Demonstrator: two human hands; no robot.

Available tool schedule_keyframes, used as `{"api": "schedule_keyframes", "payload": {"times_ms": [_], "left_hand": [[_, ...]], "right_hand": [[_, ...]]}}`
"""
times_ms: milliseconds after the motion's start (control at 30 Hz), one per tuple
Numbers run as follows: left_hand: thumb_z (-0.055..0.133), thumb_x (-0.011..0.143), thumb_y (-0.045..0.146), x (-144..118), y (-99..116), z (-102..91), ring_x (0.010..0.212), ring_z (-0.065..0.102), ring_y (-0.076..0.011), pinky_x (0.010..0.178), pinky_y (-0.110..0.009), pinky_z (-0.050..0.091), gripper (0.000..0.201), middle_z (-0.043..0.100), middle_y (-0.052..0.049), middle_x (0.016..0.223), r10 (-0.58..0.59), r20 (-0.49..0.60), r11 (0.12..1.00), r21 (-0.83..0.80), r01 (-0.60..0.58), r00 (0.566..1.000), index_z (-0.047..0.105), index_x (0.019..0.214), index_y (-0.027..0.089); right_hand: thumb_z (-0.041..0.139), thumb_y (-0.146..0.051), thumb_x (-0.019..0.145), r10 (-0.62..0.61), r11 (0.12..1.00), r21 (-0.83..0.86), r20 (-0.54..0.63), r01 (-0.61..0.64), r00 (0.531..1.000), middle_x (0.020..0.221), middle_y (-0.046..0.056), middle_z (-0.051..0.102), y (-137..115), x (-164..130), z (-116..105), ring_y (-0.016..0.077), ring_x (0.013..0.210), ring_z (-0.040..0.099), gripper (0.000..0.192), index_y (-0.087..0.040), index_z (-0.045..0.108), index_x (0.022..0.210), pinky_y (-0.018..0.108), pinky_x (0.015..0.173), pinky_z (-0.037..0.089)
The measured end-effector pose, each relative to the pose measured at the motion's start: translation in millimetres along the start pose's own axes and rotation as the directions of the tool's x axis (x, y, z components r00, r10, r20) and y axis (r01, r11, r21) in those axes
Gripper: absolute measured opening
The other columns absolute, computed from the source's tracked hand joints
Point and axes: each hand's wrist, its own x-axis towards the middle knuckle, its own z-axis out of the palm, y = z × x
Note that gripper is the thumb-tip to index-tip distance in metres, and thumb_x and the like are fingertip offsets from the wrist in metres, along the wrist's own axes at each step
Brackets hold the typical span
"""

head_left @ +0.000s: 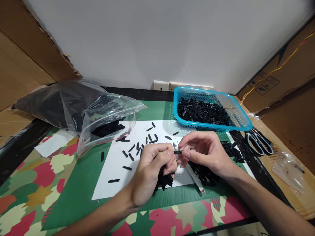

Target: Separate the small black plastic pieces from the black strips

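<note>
— While both hands hover over the white sheet (115,170), look at the left hand (150,173): fingers curled shut round a bundle of black strips (165,179), the ends poking out below the palm.

— And the right hand (204,155)?

— Thumb and forefinger pinched on one small black piece (177,152), held level right between the two hands, and the left thumb tip meets its other end. There's a slim white craft knife (194,177) under the right hand too, its blade tip showing just above the piece; whether the hand grips the knife or it only lies there, I can't tell.

— Where's the rest of the stock?

— Loose black pieces (137,146) scattered on the sheet just beyond the knuckles. A dark heap (230,149) sits to the right of the right hand, partly under it. Behind that, a blue basket (236,123) full of the same black strips.

— On the left?

— A clear zip bag (98,114), mouth open toward the sheet, black pieces spilling at the opening. Scissors (258,142) lie on the table's right edge beside the basket, with a small clear packet (287,168) near them. All of it on a green patterned mat (73,183).
</note>
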Motion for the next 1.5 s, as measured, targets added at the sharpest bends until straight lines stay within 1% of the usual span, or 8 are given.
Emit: {"api": "schedule_keyframes", "payload": {"times_ms": [267, 433, 533, 633, 833, 1000, 1233, 1500], "left_hand": [[0.057, 0.096, 0.046, 4, 3, 1.4, 0.049, 0.037, -0.0098, 0.05, -0.023, 0.04, 0.043, 0.042, 0.004, 0.055, -0.054, 0.033, 0.995, -0.078, 0.057, 0.998, 0.049, 0.063, 0.02], [0.038, 0.1, 0.068, 6, 1, 4.9, 0.044, 0.031, -0.0091, 0.044, -0.02, 0.03, 0.062, 0.039, 0.005, 0.053, -0.174, 0.026, 0.971, -0.164, 0.176, 0.984, 0.048, 0.063, 0.02], [0.032, 0.099, 0.077, 6, -5, 4.6, 0.045, 0.029, -0.0098, 0.044, -0.021, 0.029, 0.068, 0.039, 0.005, 0.053, -0.242, 0.032, 0.963, -0.116, 0.244, 0.97, 0.049, 0.065, 0.021], [0.025, 0.097, 0.081, 5, -10, 5.0, 0.047, 0.03, -0.0112, 0.049, -0.024, 0.034, 0.072, 0.041, 0.004, 0.054, -0.263, 0.04, 0.964, -0.041, 0.264, 0.964, 0.05, 0.066, 0.021], [0.031, 0.095, 0.084, 1, -11, 13.3, 0.056, 0.044, -0.0133, 0.061, -0.027, 0.039, 0.075, 0.049, 0.001, 0.057, -0.185, -0.039, 0.981, 0.05, 0.186, 0.982, 0.05, 0.062, 0.02], [0.041, 0.091, 0.086, 0, -11, 15.6, 0.063, 0.052, -0.0156, 0.064, -0.029, 0.042, 0.07, 0.056, 0.001, 0.064, -0.224, -0.133, 0.972, 0.044, 0.231, 0.966, 0.053, 0.071, 0.02], [0.037, 0.094, 0.083, 1, -5, 13.9, 0.054, 0.043, -0.0134, 0.059, -0.028, 0.038, 0.069, 0.05, 0.002, 0.056, -0.167, -0.12, 0.98, 0.085, 0.178, 0.979, 0.051, 0.068, 0.021], [0.054, 0.099, 0.045, 1, -1, 5.9, 0.049, 0.037, -0.0095, 0.052, -0.024, 0.037, 0.044, 0.042, 0.004, 0.057, -0.112, -0.021, 0.994, -0.018, 0.112, 0.993, 0.045, 0.063, 0.02]], "right_hand": [[0.081, -0.027, 0.091, -0.179, 0.953, -0.26, -0.064, 0.156, 0.982, 0.083, 0.004, 0.076, -2, -5, 1, 0.0176, 0.066, 0.074, 0.01, -0.018, 0.076, 0.091, 0.03, 0.061, 0.065], [0.072, -0.008, 0.09, -0.595, 0.394, -0.838, 0.079, 0.376, 0.8, 0.092, 0.005, 0.077, -14, -9, -25, 0.021, 0.082, 0.072, 0.018, -0.023, 0.077, 0.099, 0.035, 0.075, 0.059], [0.069, -0.014, 0.095, -0.72, 0.158, -0.98, -0.032, 0.119, 0.693, 0.102, 0.008, 0.077, -19, -4, -48, 0.0254, 0.093, 0.071, 0.018, -0.024, 0.078, 0.107, 0.043, 0.085, 0.058], [0.069, -0.021, 0.098, -0.714, 0.073, -0.997, -0.056, -0.006, 0.698, 0.115, 0.011, 0.075, -19, 3, -56, 0.0302, 0.108, 0.069, 0.022, -0.025, 0.077, 0.118, 0.05, 0.096, 0.056], [0.07, -0.017, 0.098, -0.513, 0.302, -0.865, 0.206, 0.4, 0.833, 0.108, 0.009, 0.073, -10, -4, -8, 0.026, 0.101, 0.067, 0.02, -0.026, 0.077, 0.115, 0.043, 0.086, 0.057], [0.068, -0.012, 0.1, -0.402, 0.425, -0.75, 0.345, 0.507, 0.848, 0.1, 0.008, 0.072, 2, -6, 12, 0.0217, 0.09, 0.062, 0.017, -0.023, 0.076, 0.109, 0.037, 0.079, 0.054], [0.062, -0.012, 0.104, -0.371, 0.533, -0.735, 0.241, 0.419, 0.897, 0.094, 0.004, 0.069, 0, -4, 4, 0.0186, 0.09, 0.062, 0.011, -0.021, 0.068, 0.1, 0.032, 0.082, 0.05], [0.066, -0.022, 0.103, -0.322, 0.767, -0.593, -0.024, 0.246, 0.946, 0.092, 0.0, 0.068, 7, -7, -2, 0.0146, 0.085, 0.061, 0.006, -0.023, 0.068, 0.098, 0.027, 0.079, 0.048]]}}
